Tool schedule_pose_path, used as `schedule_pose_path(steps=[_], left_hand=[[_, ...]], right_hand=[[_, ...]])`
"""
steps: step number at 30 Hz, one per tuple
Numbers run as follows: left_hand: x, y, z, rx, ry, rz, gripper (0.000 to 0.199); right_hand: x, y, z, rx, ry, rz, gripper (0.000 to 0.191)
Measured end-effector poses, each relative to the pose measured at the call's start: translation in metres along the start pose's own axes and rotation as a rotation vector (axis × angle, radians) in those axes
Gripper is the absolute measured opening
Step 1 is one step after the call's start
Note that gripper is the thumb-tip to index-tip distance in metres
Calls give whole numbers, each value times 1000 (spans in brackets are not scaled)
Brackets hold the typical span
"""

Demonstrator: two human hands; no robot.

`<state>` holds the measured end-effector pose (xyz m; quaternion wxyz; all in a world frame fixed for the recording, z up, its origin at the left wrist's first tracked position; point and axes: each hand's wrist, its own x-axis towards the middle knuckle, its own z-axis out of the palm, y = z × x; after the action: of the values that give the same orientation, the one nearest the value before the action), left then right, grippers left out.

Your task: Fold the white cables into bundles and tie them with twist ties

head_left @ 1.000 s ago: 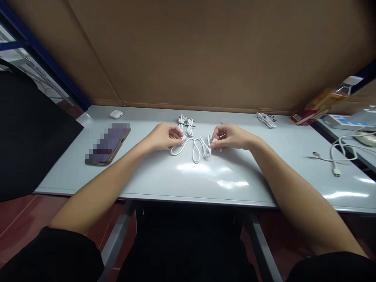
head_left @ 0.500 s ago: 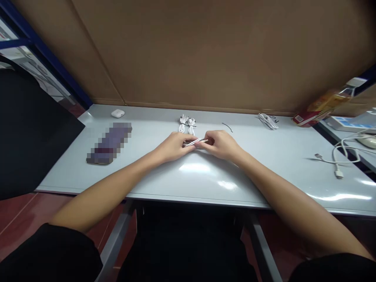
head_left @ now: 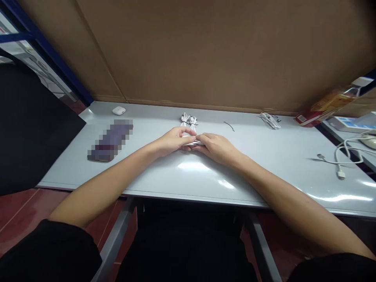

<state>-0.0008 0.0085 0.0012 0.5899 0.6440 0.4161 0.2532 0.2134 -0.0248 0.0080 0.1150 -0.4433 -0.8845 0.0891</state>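
Observation:
My left hand (head_left: 173, 141) and my right hand (head_left: 216, 148) meet at the middle of the grey table (head_left: 282, 164). Between them, both hands hold a white cable folded into a narrow bundle (head_left: 192, 143), partly hidden by my fingers. Just beyond my left fingertips lie two small coiled white cables (head_left: 188, 120), each bound with a black twist tie. A third white cable coil (head_left: 270, 121) lies farther right, and a thin black twist tie (head_left: 229, 126) lies apart from it.
A white earbud case (head_left: 119, 111) and a pixelated phone (head_left: 110, 140) lie on the left. A loose white cable (head_left: 340, 158) lies at the right. Beyond it are a packaged item (head_left: 331, 103), a white box (head_left: 343, 123) and a mouse (head_left: 369, 142). A cardboard wall (head_left: 188, 51) backs the table.
The cable is folded more tightly and bundled between my hands. My left hand has shifted up over it, and my right hand now lies across it from the right.

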Motion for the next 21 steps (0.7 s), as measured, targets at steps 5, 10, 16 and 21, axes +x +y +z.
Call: schedule_pose_path(steps=[5, 10, 16, 21], left_hand=[[-8, 13, 2, 394, -75, 162, 45], [-15, 15, 5, 728, -139, 348, 42], [-13, 11, 5, 757, -129, 255, 41], [-13, 15, 6, 592, -205, 280, 49]], right_hand=[[-3, 0, -7, 109, -34, -19, 32], [-7, 3, -16, 40, -114, -6, 32], [-11, 1, -23, 76, -88, 19, 26], [-10, 2, -20, 11, -24, -51, 16]])
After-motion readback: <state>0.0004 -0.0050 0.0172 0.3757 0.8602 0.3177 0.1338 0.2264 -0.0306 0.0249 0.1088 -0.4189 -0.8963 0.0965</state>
